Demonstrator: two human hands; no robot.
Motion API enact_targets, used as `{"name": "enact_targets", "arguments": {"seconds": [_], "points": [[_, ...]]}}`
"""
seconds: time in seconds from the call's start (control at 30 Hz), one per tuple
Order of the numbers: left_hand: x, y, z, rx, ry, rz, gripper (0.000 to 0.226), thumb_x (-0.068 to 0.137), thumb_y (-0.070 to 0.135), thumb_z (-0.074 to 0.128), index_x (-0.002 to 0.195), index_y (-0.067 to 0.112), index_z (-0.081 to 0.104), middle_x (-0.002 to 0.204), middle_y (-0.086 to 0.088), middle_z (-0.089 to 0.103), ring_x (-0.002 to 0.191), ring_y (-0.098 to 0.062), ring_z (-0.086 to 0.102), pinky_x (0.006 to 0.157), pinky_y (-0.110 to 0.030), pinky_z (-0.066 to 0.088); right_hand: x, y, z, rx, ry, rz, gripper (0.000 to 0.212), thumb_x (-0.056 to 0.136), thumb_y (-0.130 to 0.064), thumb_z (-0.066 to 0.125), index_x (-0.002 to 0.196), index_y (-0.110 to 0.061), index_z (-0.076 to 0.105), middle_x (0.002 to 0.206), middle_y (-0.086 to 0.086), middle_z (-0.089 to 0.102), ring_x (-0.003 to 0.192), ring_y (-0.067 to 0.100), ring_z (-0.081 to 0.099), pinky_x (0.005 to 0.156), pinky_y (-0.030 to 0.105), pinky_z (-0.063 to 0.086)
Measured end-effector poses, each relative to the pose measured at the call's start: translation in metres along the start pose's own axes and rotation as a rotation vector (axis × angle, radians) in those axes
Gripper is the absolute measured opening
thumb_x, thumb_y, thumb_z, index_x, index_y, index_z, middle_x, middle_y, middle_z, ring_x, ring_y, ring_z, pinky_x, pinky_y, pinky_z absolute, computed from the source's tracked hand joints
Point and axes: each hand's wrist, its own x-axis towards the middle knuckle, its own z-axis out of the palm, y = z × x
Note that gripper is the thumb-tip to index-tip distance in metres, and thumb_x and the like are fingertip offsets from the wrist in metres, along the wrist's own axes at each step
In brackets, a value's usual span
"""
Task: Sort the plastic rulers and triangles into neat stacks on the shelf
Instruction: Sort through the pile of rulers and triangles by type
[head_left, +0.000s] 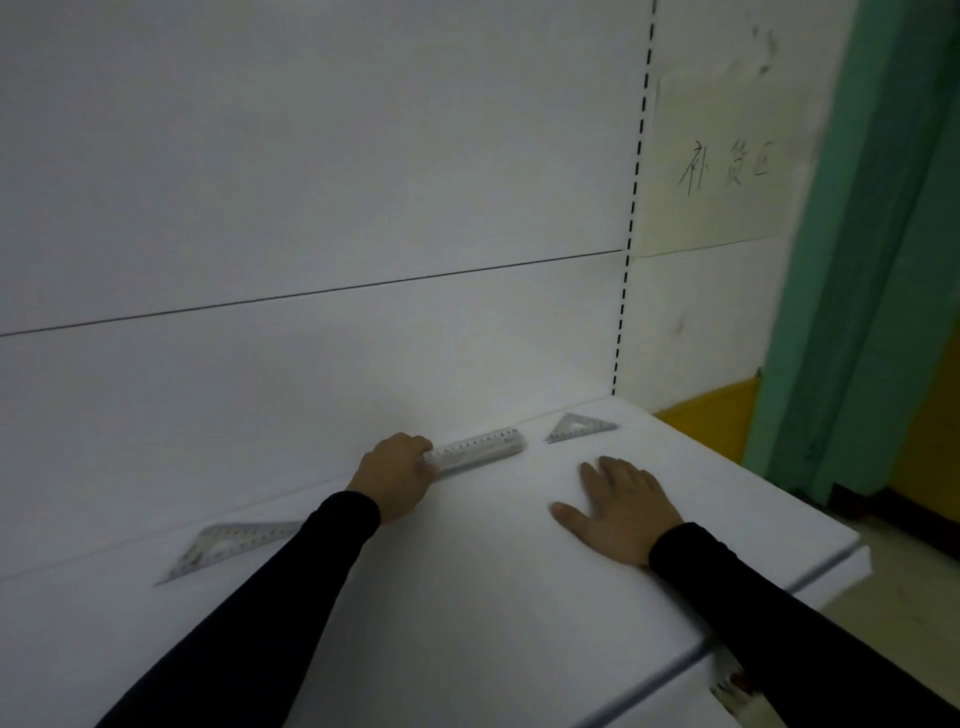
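Left hand (397, 475) fingers (423, 457) grip the ruler's (478, 447) near end.

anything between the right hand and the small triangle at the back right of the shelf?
Nothing visible. The right hand lies flat on the white shelf, and only bare shelf separates its fingertips from the small clear plastic triangle. The left hand grips the clear plastic rulers, off to the side.

Both arms reach forward in dark sleeves.
Left hand (397, 475) has its fingers (423, 457) curled in a grip; right hand (621, 512) lies flat, fingers spread.
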Motion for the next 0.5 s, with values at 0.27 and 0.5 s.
{"name": "enact_targets", "arguments": {"seconds": [0.27, 0.5], "points": [[0.008, -0.003, 0.012, -0.036, 0.021, 0.027, 0.031, 0.096, 0.029, 0.047, 0.119, 0.012, 0.058, 0.112, -0.01, 0.057, 0.104, -0.026, 0.054, 0.088, -0.029, 0.041, 0.001, 0.002, 0.004, 0.019, 0.024, -0.006, 0.079, 0.085, -0.072, 0.027, 0.145, -0.02, 0.023, 0.154, 0.008, 0.019, 0.143, 0.023, 0.013, 0.115, 0.038, 0.009], [-0.003, -0.008, 0.0, -0.025, 0.041, 0.006, 0.042, 0.094, 0.03, 0.051, 0.133, 0.015, 0.05, 0.128, -0.009, 0.052, 0.12, -0.025, 0.048, 0.1, -0.031, 0.035, 0.003, 0.002, -0.001, 0.034, 0.075, -0.067, 0.082, 0.079, -0.076, 0.028, 0.137, -0.018, 0.036, 0.149, 0.011, 0.029, 0.139, 0.024, 0.025, 0.114, 0.037, 0.021]]}}
